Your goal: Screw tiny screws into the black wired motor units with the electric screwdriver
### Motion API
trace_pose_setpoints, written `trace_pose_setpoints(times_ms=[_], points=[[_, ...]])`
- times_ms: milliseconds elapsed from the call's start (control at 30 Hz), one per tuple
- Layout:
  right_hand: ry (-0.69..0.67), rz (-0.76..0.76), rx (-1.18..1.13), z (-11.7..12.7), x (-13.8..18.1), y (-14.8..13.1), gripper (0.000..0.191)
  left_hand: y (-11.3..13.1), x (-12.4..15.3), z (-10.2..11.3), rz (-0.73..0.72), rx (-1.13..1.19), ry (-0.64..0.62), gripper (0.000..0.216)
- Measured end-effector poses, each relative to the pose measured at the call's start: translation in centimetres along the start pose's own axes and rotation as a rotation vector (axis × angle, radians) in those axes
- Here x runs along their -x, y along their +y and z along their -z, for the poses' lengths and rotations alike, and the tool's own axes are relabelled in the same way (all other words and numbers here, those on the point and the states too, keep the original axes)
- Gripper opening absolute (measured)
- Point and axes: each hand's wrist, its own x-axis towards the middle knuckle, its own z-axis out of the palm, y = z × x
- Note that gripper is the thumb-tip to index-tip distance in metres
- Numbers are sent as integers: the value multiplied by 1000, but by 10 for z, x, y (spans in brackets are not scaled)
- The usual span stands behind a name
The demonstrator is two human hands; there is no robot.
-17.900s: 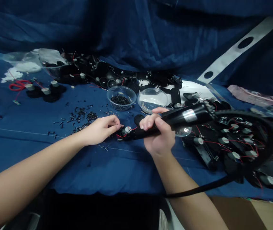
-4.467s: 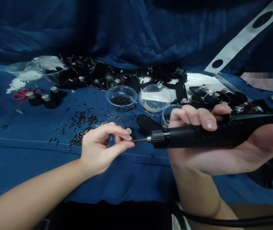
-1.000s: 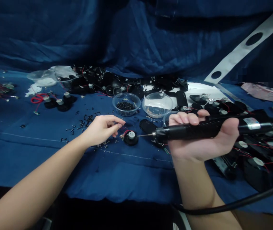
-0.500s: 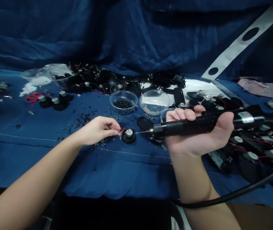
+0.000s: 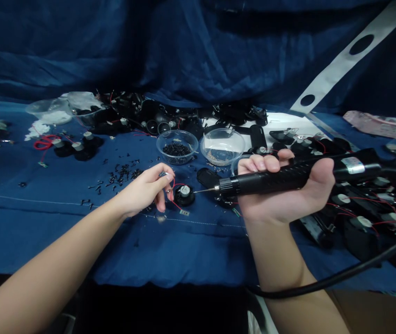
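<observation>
L hand now off round black part, fingers parted; R hand gripping elec. screwdriver.

Right, on my feed: a clear plastic bowl of black screws sits beside another clear bowl of fine silver screws, toward the far edge of the blue-covered table. Loose black screws scatter left of them, and a red wire coil lies nearer the left edge.

1. Table under blue cloth.
2. Round black part with red wires, lying on the cloth.
3. Plastic bowl of black screws.
4. Plastic bowl of tiny metal bits, just beside 3.
5. Loose black screws, scattered left of 2.
6. Red wire, looped, far left.
7. Black parts with red wires, heaped at right.
8. White sheet, behind 4.
</observation>
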Motion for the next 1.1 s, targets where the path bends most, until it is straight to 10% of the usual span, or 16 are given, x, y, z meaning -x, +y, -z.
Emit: trace_pose_setpoints(times_ms=[200, 700, 1100], points=[[16, -5, 9, -2, 1, 0, 53, 8, 6, 11, 219, 161, -106, 23], [0, -2, 32, -1, 1, -1, 49, 4, 3, 20, -85, -213, -379, 24], [-33, -12, 27, 1, 1, 0, 43, 1, 5, 20, -301, -504, -353, 25]])
